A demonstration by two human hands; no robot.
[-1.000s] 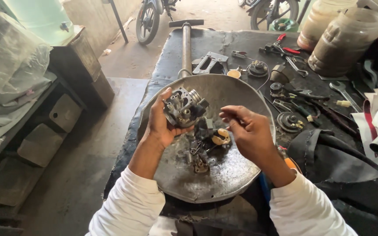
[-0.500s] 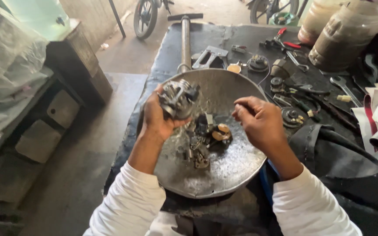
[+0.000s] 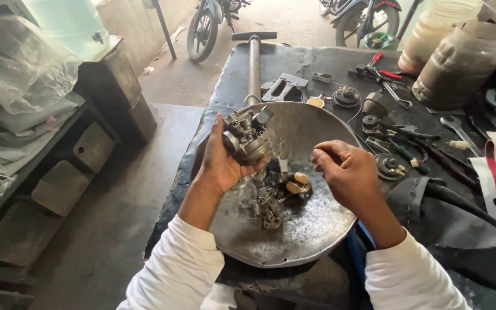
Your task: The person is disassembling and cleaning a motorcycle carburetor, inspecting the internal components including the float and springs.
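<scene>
Carburetor [image 3: 247, 135] gripped in left hand [image 3: 220, 163], right hand [image 3: 345, 172] pinched beside, above pan [image 3: 305, 241]

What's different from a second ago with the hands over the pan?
The right hand drew back to the right, away from the carburetor, fingers pinched; whether it holds anything is unclear. The left hand kept gripping the carburetor. The loose parts in the metal pan stayed put.

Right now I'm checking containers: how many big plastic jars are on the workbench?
2. One brownish jar stands at the bench's far right corner; a paler jar stands just behind it, touching or nearly so. More may sit beyond the picture's right edge.
</scene>
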